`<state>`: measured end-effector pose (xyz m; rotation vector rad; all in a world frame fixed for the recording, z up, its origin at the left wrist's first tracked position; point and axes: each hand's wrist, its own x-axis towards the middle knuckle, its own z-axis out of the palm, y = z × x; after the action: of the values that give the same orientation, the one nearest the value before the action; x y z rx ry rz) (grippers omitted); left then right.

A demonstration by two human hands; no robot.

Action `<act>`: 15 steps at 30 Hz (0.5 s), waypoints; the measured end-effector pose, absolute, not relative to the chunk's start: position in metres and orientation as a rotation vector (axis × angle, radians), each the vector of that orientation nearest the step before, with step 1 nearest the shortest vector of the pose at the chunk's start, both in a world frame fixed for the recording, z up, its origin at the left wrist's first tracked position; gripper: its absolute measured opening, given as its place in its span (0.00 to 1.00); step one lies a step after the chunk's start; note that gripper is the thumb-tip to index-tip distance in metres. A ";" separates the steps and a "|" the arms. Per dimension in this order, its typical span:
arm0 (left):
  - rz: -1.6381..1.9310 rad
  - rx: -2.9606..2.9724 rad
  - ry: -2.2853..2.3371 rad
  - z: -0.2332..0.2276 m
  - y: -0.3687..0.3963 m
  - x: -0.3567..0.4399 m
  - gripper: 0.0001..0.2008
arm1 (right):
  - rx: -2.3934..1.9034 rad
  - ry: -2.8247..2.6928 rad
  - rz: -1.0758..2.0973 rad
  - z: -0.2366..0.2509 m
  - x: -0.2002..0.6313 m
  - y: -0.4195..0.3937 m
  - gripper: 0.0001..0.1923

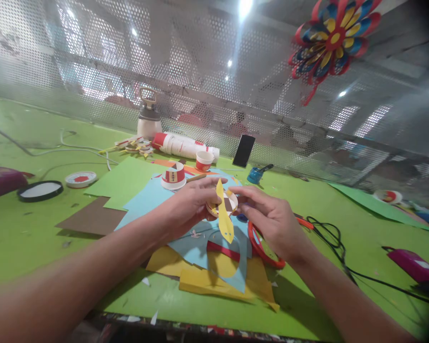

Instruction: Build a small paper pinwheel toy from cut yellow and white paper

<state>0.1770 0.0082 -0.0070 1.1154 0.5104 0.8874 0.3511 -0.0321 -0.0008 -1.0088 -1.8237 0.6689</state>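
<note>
Two hands meet over a pile of coloured paper sheets (186,238) on the green table (28,228). The left hand (188,207) and the right hand (271,216) pinch a small round paper disc (229,205) between their fingertips, with a yellow paper strip (224,216) hanging down from it. Behind them a paper cup (203,161) stands upright, its inside hidden. A stack of cups (186,145) lies on its side beside a white spray bottle (149,119). A small blue pot (253,176) holds a dark-handled tool.
</note>
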 end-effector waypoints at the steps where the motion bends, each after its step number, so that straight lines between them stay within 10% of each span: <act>1: 0.893 1.108 0.507 -0.006 0.008 0.177 0.23 | -1.002 -1.794 0.730 -0.001 0.350 -0.033 0.16; 15: 0.932 1.086 0.530 -0.006 0.007 0.177 0.24 | -0.843 -1.497 1.107 -0.020 0.347 -0.029 0.18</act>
<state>0.1765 0.0073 -0.0055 1.0862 0.5299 0.9324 0.3473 -0.0291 -0.0198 -0.8427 -1.4968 1.1070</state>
